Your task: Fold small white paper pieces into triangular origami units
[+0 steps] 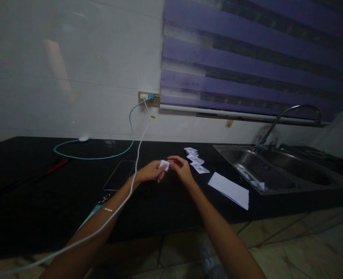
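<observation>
A small piece of folded white paper (164, 165) is pinched in my left hand (152, 171), a little above the black countertop. Close on its right side, my right hand (180, 167) has its fingers curled and closed at the paper's edge; whether they grip it is too dim to make out. Several folded white paper pieces (195, 160) lie in a staggered row just beyond my right hand. Nearer me, to the right, rests a stack of white paper sheets (229, 190).
A phone (119, 175) lies left of my hands. A white cable (136, 170) from the wall socket (149, 99) crosses over my left forearm, and a teal cable (93, 158) loops behind. On the right is a steel sink (226, 153) with a curved faucet (276, 122).
</observation>
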{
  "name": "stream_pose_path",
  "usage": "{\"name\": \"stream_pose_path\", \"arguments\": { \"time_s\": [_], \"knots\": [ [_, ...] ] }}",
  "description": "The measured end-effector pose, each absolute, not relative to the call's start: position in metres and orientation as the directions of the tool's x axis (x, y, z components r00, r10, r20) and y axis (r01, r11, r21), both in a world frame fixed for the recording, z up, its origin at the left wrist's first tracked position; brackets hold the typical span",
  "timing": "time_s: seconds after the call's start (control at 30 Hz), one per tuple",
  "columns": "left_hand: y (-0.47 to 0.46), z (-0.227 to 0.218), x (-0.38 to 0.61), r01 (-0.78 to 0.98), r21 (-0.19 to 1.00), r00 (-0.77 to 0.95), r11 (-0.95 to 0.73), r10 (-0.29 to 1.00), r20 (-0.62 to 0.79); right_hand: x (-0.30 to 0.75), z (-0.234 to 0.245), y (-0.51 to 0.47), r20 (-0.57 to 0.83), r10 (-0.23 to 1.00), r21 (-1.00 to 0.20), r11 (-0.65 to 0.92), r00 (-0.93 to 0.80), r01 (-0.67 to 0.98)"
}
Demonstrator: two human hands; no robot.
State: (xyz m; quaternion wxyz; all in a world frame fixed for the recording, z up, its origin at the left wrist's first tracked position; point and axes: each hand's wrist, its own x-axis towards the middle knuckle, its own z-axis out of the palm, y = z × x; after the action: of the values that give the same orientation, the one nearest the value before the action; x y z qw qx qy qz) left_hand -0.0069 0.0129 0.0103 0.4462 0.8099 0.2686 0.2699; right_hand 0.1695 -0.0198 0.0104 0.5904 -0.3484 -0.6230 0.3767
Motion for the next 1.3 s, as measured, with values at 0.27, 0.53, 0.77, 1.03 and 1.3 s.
{"name": "stream_pose_path", "arguments": {
  "time_s": [0.27, 0.53, 0.77, 1.03, 1.3],
  "knots": [
    [0.004, 0.014, -0.008, 0.172, 0.923, 0.799, -0.343, 0.596, 0.073, 0.173, 0.000, -0.014, 0.371, 0.918, -0.916, 0.386, -0.139, 0.108],
    [0.003, 0.022, -0.008, 0.215, 0.884, 0.703, -0.414, 0.695, 0.154, 0.175, -0.001, -0.009, 0.434, 0.900, -0.896, 0.436, -0.046, 0.082],
    [0.003, 0.017, -0.005, 0.337, 0.804, 0.630, -0.490, 0.752, 0.195, 0.170, -0.006, -0.008, 0.480, 0.877, -0.872, 0.479, -0.015, 0.103],
    [0.000, 0.020, -0.001, 0.382, 0.679, 0.597, -0.627, 0.728, 0.337, 0.168, 0.000, -0.012, 0.399, 0.916, -0.916, 0.401, -0.049, 0.026],
    [0.006, 0.016, -0.001, 0.341, 0.723, 0.495, -0.601, 0.768, 0.406, 0.173, -0.001, -0.011, 0.318, 0.948, -0.947, 0.318, -0.016, 0.053]
  ]
}}
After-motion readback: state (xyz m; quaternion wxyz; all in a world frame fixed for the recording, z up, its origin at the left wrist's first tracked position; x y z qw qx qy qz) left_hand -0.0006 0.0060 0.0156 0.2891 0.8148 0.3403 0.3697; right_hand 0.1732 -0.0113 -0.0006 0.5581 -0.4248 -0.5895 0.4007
